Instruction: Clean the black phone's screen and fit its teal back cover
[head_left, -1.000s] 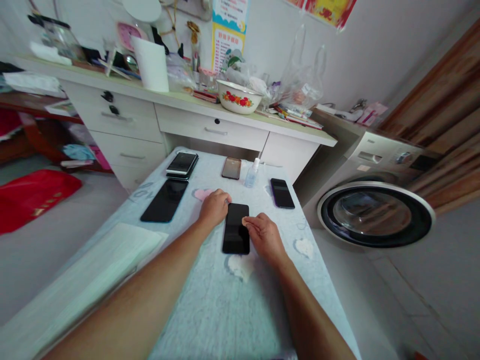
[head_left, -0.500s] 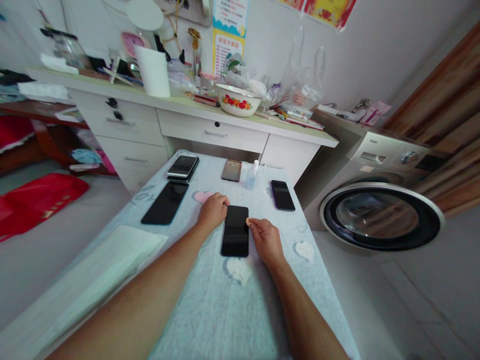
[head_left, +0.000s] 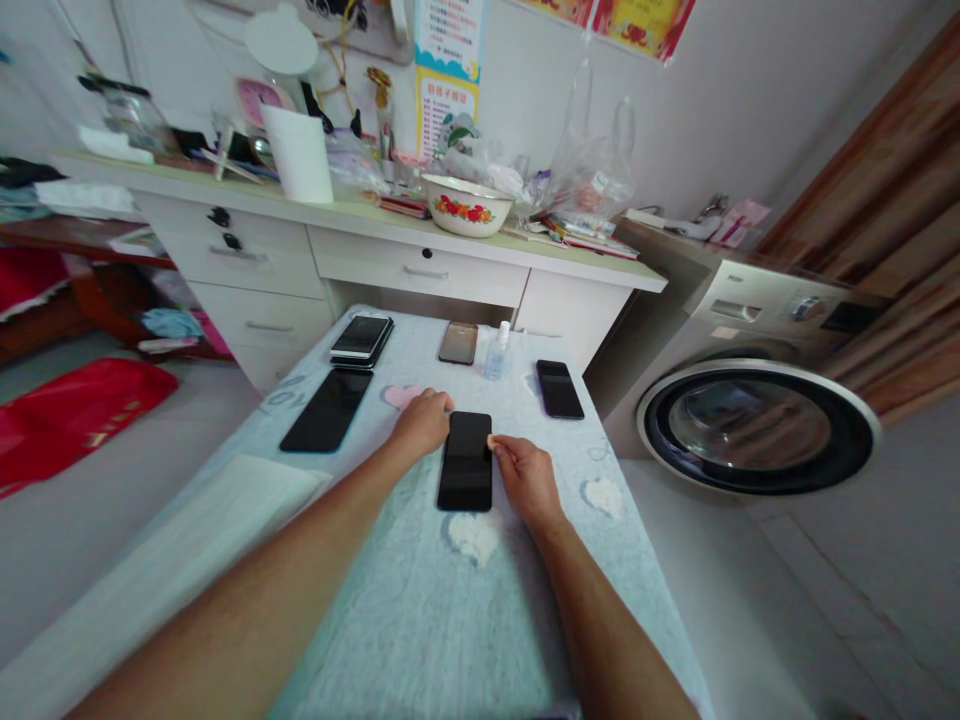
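A black smartphone (head_left: pixel 466 462) lies flat on the cloth-covered table, its screen dark and facing up. My left hand (head_left: pixel 424 422) is closed, its curled fingers against the phone's upper left edge. On the opposite side, my right hand (head_left: pixel 529 482) pinches at the right edge with thumb and forefinger pressed together; the fingertips' exact hold is too small to make out. Beyond them stand a small clear spray bottle (head_left: pixel 497 352) and a brownish phone or phone case (head_left: pixel 458 343).
To the left lie a large dark phone (head_left: pixel 328 411) and a stack of phones (head_left: pixel 361 340); another phone (head_left: pixel 559 389) is at the right. A pale folded sheet (head_left: pixel 225 530) lies along the table's left edge. Behind are a cluttered desk (head_left: pixel 382 225) and a washing machine (head_left: pixel 750 400).
The view has shifted slightly. Both hands stay at the sides of the phone, which remains in place on the table.
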